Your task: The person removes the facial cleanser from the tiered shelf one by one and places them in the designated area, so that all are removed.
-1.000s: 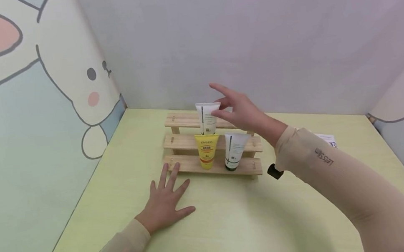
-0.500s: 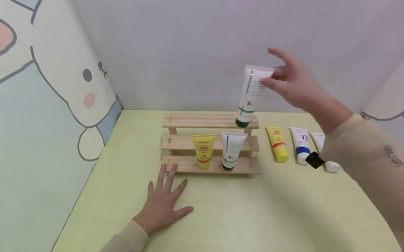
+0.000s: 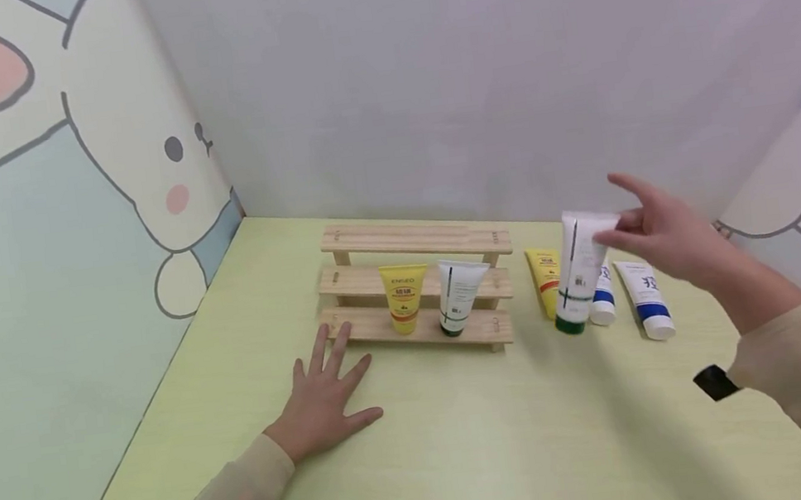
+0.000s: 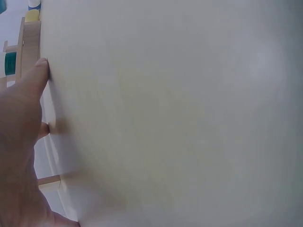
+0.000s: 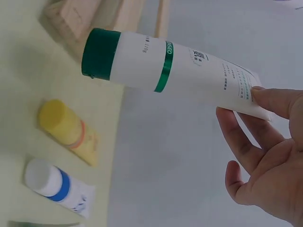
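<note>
My right hand [image 3: 662,239] pinched the white tube with the green cap [image 3: 577,272] by its flat end, cap down, just above the tabletop [image 3: 469,442], right of the wooden rack [image 3: 410,240] and among the tubes lying there. My left hand [image 3: 324,397] lay flat, fingers spread, near the rack's front.

white green-capped tube [image 3: 578,271], pinched, cap down

Bright, even light; soft shadows; wide-angle edge bending; wrist views slightly blurred.
</note>
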Demonstrator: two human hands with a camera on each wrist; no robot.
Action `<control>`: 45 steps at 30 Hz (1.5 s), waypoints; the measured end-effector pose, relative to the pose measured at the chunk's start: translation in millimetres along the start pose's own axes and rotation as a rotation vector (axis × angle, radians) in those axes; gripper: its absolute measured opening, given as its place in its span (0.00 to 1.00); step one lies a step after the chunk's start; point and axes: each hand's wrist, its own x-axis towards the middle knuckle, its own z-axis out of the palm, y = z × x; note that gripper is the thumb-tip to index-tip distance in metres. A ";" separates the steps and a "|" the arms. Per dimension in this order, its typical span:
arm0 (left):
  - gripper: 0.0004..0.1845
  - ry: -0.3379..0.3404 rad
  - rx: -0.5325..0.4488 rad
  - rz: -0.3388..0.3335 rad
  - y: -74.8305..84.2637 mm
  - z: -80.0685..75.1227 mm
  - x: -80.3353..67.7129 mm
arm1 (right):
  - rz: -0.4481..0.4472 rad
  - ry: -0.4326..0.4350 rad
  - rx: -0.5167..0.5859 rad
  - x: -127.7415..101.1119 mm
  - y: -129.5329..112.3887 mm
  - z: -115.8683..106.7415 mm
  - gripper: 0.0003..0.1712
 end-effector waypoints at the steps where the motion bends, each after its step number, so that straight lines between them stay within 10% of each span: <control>1: 0.41 0.002 0.002 0.000 -0.1 0.2 0.3 | 0.006 -0.031 0.010 -2.8 5.5 6.0 0.55; 19: 0.41 0.005 0.011 0.001 0.1 -0.7 3.6 | 0.176 -0.284 0.124 -23.9 61.6 85.8 0.65; 45: 0.42 -0.013 0.014 -0.004 0.9 -1.2 1.8 | 0.259 -0.188 -0.057 -25.1 75.2 119.8 0.68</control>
